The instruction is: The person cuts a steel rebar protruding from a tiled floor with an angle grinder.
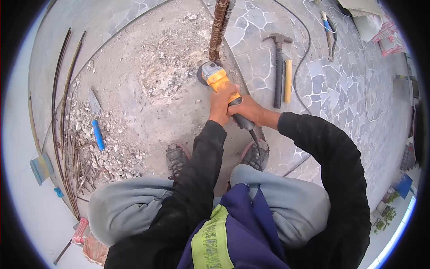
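Both of my hands grip a yellow angle grinder (219, 80) held low over the broken concrete floor (174, 105). My left hand (221, 104) wraps round the body just behind the grey gear head. Further back, my right hand (247, 110) closes round the dark rear handle, and the power cord trails from its end toward my right shoe. The disc (202, 75) shows at the left of the head, its edge partly hidden. Close beyond the head stand rusty ribbed steel bars (218, 31), their lower ends right by the grinder.
On the right lie a hammer (278, 71), a yellow-handled tool (288, 80) and a black cable (308, 40). At left, a blue-handled trowel (98, 134) rests on rubble (121, 157) beside long steel rods (62, 89). My shoes (178, 159) are close below the grinder.
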The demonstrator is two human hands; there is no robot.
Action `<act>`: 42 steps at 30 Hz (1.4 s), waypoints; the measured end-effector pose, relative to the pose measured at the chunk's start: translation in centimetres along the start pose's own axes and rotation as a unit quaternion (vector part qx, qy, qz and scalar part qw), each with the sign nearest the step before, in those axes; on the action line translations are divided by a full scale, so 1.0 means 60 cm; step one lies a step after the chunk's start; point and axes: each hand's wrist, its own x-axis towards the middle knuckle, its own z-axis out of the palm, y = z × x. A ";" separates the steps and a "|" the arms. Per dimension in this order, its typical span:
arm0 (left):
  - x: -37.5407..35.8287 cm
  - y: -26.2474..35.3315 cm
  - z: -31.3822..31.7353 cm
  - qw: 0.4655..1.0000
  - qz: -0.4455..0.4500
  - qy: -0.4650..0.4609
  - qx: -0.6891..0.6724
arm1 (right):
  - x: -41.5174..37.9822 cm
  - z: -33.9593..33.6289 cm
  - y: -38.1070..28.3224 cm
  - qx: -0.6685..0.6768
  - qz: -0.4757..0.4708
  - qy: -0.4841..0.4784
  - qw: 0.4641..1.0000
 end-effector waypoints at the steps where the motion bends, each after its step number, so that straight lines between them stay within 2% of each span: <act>1: -0.001 -0.006 0.000 1.000 -0.004 -0.005 -0.009 | -0.002 -0.004 0.010 -0.011 -0.017 0.022 1.000; 3: 0.004 -0.016 0.011 1.000 -0.018 -0.019 -0.017 | -0.001 -0.011 0.017 -0.009 -0.033 0.032 0.999; 5: 0.009 -0.016 0.009 1.000 -0.012 0.012 -0.001 | 0.001 -0.018 0.014 -0.015 -0.047 0.030 0.998; 7: 0.014 -0.015 0.006 1.000 -0.002 0.023 0.014 | -0.002 -0.018 -0.003 -0.013 -0.021 -0.005 1.000; 12: 0.028 0.001 -0.010 0.997 -0.001 0.052 0.062 | 0.021 -0.002 0.001 -0.005 -0.047 0.008 0.999; 17: 0.030 -0.001 -0.012 0.996 -0.005 0.054 0.067 | 0.016 -0.002 -0.002 0.006 -0.028 -0.018 0.999; 22: 0.032 -0.006 -0.010 0.996 0.000 0.049 0.070 | 0.021 -0.002 0.010 0.003 -0.038 0.022 0.999; 42: 0.023 -0.006 0.001 0.998 0.009 0.034 0.060 | 0.002 0.000 0.001 0.033 -0.018 0.015 0.999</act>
